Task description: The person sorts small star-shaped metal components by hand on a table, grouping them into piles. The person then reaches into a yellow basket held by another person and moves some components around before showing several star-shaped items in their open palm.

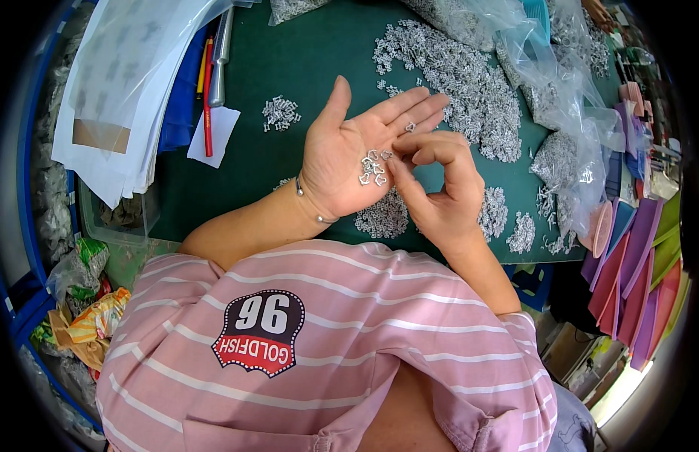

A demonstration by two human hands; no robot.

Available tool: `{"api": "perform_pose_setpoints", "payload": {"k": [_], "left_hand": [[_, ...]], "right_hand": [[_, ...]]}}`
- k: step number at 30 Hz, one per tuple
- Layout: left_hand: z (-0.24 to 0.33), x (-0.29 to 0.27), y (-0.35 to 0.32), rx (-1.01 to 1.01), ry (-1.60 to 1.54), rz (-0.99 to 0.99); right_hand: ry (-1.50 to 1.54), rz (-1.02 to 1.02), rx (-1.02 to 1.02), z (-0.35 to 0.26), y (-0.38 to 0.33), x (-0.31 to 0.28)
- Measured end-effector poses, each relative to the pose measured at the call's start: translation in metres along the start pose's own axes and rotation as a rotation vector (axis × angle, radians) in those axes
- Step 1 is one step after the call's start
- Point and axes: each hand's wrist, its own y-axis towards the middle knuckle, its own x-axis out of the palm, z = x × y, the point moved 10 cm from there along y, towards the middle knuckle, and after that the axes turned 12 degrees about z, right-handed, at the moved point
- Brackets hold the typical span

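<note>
My left hand (342,154) lies palm up over the green table, fingers stretched out and thumb raised. Several small silver metal pieces (373,169), some with open loop outlines, rest on its palm, and one more sits near the fingers. Above that palm, my right hand (443,181) is closed in a pinch, thumb and forefinger together at a small silver piece (386,155). The fingertips partly hide this piece, and its exact kind is too small to make out. A thin bracelet (299,187) with round ends circles my left wrist.
A large heap of small silver pieces (470,90) spreads at the back right, beside clear plastic bags (556,98). Smaller piles (280,114) dot the green table (244,169). Papers (123,75), a red pencil (208,105) and a metal-handled tool (220,68) lie left.
</note>
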Motion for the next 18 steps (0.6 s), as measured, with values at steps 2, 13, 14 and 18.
{"api": "perform_pose_setpoints", "payload": {"k": [2,13,14,18], "left_hand": [[0.000,0.000,0.000,-0.003,-0.012,-0.005],[0.000,0.000,0.000,-0.012,-0.028,-0.010],[-0.001,0.001,0.000,-0.015,-0.038,-0.012],[0.000,0.001,0.000,-0.013,-0.031,-0.013]], "right_hand": [[-0.008,0.003,-0.011,-0.001,0.000,0.001],[-0.016,-0.025,-0.127,-0.014,0.000,-0.002],[-0.001,-0.004,-0.110,-0.011,0.001,-0.007],[0.021,0.012,-0.078,-0.007,0.002,-0.010]]}}
